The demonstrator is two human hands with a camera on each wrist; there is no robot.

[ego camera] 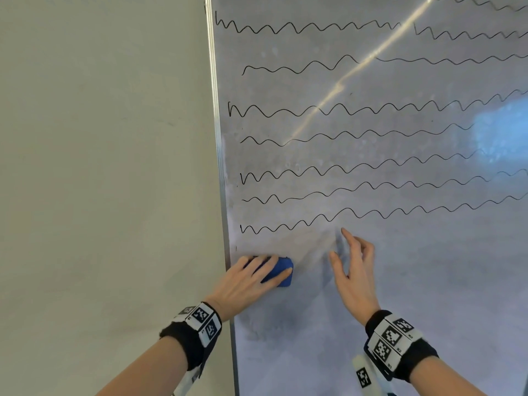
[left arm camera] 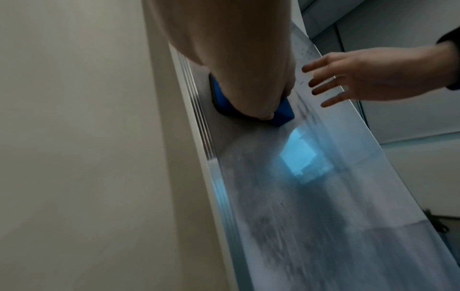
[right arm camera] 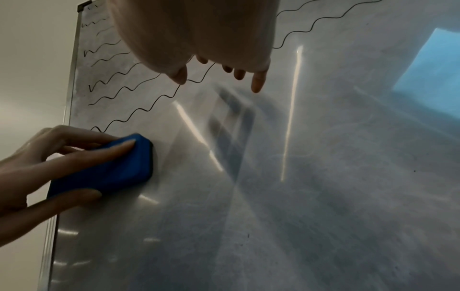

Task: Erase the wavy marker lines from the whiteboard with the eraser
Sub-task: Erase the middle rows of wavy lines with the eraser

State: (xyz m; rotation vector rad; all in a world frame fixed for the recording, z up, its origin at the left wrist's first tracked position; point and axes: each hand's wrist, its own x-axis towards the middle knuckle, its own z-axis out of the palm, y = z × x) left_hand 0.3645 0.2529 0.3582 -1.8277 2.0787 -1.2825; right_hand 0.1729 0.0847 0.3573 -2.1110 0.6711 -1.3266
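A whiteboard (ego camera: 400, 281) carries several black wavy marker lines (ego camera: 343, 110) across its upper part; its lower part is wiped and smudged grey. My left hand (ego camera: 251, 281) grips a blue eraser (ego camera: 281, 268) and presses it flat on the board beside the left frame, just below the lowest wavy line (ego camera: 285, 225). The eraser (right arm camera: 117, 169) shows with fingers and thumb curled round it (left arm camera: 109, 114). My right hand (ego camera: 354, 270) hovers to the eraser's right with fingers spread and holds nothing; its fingertips (right arm camera: 256, 84) are close to the board.
The board's metal frame (ego camera: 221, 195) runs down its left edge, with a plain beige wall (ego camera: 100, 167) beyond it. Light reflections and a blue glare patch (ego camera: 500, 132) lie on the board's right side.
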